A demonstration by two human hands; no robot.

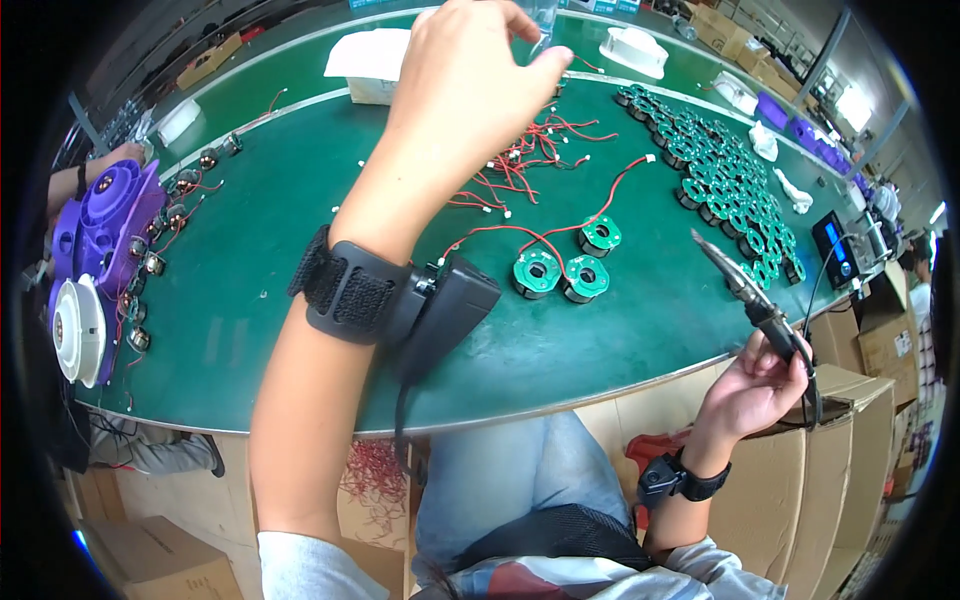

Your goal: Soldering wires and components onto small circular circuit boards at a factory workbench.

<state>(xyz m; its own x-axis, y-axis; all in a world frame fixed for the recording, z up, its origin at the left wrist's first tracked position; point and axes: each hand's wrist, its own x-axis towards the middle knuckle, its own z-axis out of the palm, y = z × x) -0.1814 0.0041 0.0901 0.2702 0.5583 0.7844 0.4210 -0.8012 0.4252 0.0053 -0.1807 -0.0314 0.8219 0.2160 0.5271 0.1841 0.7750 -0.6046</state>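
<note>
My left hand (465, 65) is stretched to the far side of the table, thumb and forefinger apart beside a clear plastic object (540, 22); its other fingers are partly hidden. A soldering iron (765, 315) with a black handle is gripped in my right hand (755, 390) over the table's near right edge, its tip pointing up and left. Between my arms lie three round parts with green circuit boards (586, 279), two of them with red leads running off. Beyond them, loose red wires (515, 165) with white connectors are piled under my left hand.
Many similar green-topped round parts (725, 180) cover the table's right side. A blue-screened soldering station (835, 250) stands at the right edge. Purple housings (110, 215) and small wired motors (140, 280) sit at left, near another person's hand (115, 155). Cardboard boxes (780, 480) stand lower right.
</note>
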